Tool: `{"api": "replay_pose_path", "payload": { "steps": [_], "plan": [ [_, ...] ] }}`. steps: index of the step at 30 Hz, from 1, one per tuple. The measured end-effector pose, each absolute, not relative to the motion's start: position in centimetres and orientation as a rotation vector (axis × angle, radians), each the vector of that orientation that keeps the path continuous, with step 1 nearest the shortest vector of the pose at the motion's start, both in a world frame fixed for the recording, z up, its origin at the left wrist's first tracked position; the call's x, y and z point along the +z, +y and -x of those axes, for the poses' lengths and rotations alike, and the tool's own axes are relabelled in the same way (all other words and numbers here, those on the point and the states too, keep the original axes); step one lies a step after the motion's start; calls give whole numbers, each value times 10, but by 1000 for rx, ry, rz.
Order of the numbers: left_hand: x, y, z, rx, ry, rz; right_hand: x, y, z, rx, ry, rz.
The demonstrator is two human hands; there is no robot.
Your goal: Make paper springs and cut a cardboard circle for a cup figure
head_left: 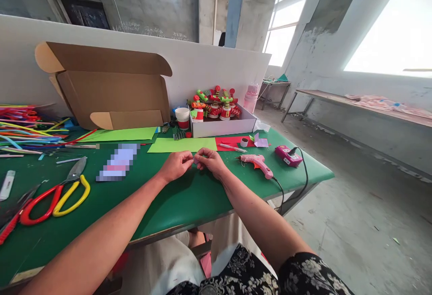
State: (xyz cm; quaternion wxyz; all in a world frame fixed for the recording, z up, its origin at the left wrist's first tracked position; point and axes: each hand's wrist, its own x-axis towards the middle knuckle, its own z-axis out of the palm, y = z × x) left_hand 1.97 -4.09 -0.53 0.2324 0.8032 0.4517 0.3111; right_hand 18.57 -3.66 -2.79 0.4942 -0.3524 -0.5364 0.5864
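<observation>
A small light purple piece (pixel 195 161) is pinched between my two hands over the green table (pixel 192 200). My left hand (pixel 176 165) has its fingers closed at the piece's left side. From the right, my right hand (pixel 209 161) grips it with thumb and bent fingers. Beyond the hands lie a light green sheet (pixel 182 145) and a red sheet (pixel 224 142). A white pen (pixel 232 147), a small roll (pixel 244 142) and a folded purple paper (pixel 261 141) rest around the red sheet. The pink glue gun (pixel 257 163) lies right of my right hand.
Red-handled and yellow-handled scissors (pixel 72 191) lie left, near colourful pipe cleaners (pixel 30 128). An open cardboard box (pixel 114 92), paper cups (pixel 182 117) and a white box (pixel 222 128) of red-green crafts stand behind. A purple power socket (pixel 288 156) with a cord sits right.
</observation>
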Motion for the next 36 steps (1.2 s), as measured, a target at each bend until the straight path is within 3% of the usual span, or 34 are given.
{"api": "replay_pose_path", "payload": {
  "steps": [28,36],
  "plan": [
    [0,-43,-19,1023,1292,-2139,-27,-34,-184,1391,-1275,956],
    [-2,-45,-23,984,1111,-2043,-24,-37,-186,1384,-1311,859]
  ]
}}
